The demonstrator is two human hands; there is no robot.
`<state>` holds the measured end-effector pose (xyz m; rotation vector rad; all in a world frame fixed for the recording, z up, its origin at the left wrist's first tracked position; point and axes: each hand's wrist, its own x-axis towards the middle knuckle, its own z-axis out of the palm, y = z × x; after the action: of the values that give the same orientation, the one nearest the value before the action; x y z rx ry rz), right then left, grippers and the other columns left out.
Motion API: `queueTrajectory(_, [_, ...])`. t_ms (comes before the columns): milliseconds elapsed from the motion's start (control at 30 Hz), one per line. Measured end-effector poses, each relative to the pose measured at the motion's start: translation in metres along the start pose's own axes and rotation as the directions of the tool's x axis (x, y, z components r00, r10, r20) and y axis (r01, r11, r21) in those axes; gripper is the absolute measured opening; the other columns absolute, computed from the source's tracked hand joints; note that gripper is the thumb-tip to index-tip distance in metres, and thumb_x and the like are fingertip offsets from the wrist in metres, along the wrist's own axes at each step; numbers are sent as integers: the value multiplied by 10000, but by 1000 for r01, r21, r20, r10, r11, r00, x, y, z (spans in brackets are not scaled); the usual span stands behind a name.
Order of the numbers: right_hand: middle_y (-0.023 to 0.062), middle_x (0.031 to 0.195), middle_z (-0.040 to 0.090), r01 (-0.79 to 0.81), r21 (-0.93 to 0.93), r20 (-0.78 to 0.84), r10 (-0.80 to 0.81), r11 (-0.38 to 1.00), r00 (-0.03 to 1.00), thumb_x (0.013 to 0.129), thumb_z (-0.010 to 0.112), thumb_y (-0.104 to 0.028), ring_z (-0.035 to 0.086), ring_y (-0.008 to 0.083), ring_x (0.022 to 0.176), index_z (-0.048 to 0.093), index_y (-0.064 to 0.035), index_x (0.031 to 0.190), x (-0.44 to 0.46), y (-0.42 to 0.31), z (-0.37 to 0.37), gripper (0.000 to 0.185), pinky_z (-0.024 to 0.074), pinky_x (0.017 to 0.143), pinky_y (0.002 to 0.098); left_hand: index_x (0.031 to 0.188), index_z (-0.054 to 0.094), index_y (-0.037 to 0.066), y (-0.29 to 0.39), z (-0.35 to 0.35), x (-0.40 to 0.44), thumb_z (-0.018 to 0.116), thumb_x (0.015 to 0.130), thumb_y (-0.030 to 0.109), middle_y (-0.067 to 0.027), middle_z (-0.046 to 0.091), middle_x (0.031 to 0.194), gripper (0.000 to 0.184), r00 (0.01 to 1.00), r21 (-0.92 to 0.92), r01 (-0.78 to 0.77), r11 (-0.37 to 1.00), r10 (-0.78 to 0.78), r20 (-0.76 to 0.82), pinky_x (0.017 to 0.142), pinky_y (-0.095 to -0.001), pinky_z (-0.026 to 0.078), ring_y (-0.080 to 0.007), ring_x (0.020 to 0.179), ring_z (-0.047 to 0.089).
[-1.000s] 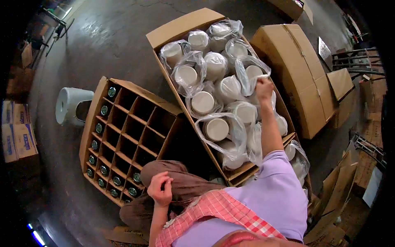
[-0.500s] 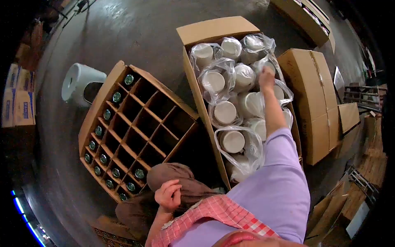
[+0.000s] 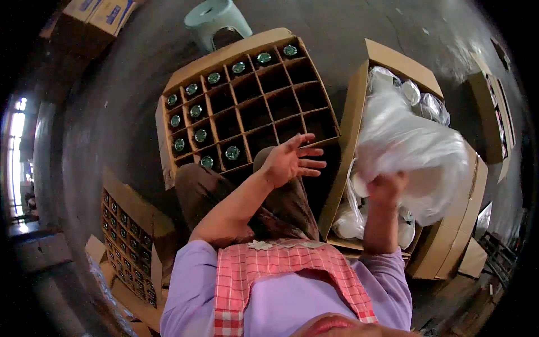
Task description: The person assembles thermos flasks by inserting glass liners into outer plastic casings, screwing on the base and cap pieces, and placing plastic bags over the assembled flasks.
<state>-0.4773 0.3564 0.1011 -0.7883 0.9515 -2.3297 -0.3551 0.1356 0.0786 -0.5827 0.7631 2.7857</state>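
My right hand (image 3: 387,188) is closed on a clear plastic bag (image 3: 412,140) with a large white round piece inside. The bag is lifted above an open carton (image 3: 343,163) and blurred by motion. More white cylindrical pieces in plastic, such as one (image 3: 349,226) near the front, sit in that carton. My left hand (image 3: 295,160) is open, fingers spread, palm bare, between the two boxes. Beside it stands a divided carton (image 3: 168,84) with cardboard cells. Several cells, along the far and left sides, hold items with shiny greenish glassy tops (image 3: 264,57).
A pale plastic stool (image 3: 216,19) stands behind the divided carton. At lower left is another partitioned carton (image 3: 126,241) full of similar tops. A closed brown carton (image 3: 455,236) lies at right, and another open carton (image 3: 491,118) is farther back. Stacked boxes (image 3: 104,17) are at upper left.
My right hand has drawn a plastic bag up out of the carton and toward me. My left hand has risen and spread its fingers. The view has turned to the left.
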Motion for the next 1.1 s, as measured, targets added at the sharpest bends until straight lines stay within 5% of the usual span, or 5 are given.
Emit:
queueTrajectory(233, [136, 1147, 535, -208, -316, 560, 359, 926, 746, 813, 595, -125, 539, 259, 1015, 477, -9, 1214, -65, 102, 182, 434, 429, 885, 381, 1316, 386, 58, 29, -31, -80, 478, 830, 529, -166, 506, 1231, 683, 787, 182, -612, 769, 616, 44, 905, -431, 449, -296, 1074, 539])
queueTrajectory(567, [176, 1302, 474, -180, -489, 870, 493, 854, -26, 907, 488, -89, 507, 289, 1140, 395, 26, 1318, -30, 10, 248, 437, 405, 951, 371, 1254, 448, 18, 56, -135, -192, 484, 809, 367, -134, 560, 1139, 567, 648, 492, -618, 613, 752, -123, 868, -363, 461, -247, 1012, 570])
queueTrajectory(733, [134, 1219, 540, -5, -644, 320, 275, 765, 906, 765, 678, -246, 485, 247, 1175, 494, 12, 1228, 26, 23, 221, 561, 438, 871, 402, 1223, 479, -2, 42, -156, -213, 487, 798, 286, -118, 588, 1093, 513, 608, 562, -588, 582, 776, -166, 850, -330, 467, -222, 982, 586])
queueTrajectory(1000, [128, 831, 658, 230, -844, 430, 357, 485, 829, 734, 684, -33, 635, 224, 796, 617, 5, 981, 78, 118, 239, 259, 508, 730, 315, 1194, 508, -30, 57, -151, -238, 511, 784, 219, -99, 615, 1051, 480, 599, 603, -613, 510, 798, -65, 820, -281, 468, -182, 942, 600])
queueTrajectory(1100, [134, 824, 650, -379, -110, 130, 391, 919, 911, 827, 521, -71, 643, 220, 766, 601, 23, 879, 122, 73, 246, 133, 521, 663, 322, 1215, 491, -33, 59, -156, -246, 532, 804, 273, -96, 605, 1079, 514, 660, 482, -653, 583, 751, -15, 838, -279, 452, -172, 959, 588])
